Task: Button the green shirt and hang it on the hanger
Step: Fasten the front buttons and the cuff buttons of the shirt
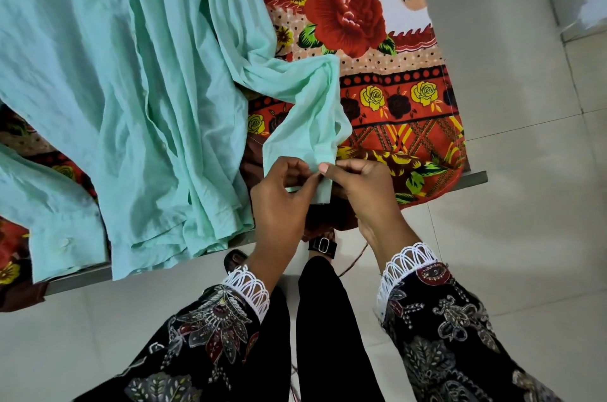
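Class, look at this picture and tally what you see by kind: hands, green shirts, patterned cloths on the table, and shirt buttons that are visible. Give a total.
Hands: 2, the left hand and the right hand, both pinching the cuff
Green shirt: 1
Floral cloth: 1
Visible button: 1
Total: 5

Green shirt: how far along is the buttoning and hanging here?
Done: the green shirt lies spread on the floral cloth; its far cuff looks buttoned. In hand: left hand and right hand pinch the near cuff. Left: hanging; no hanger is visible.
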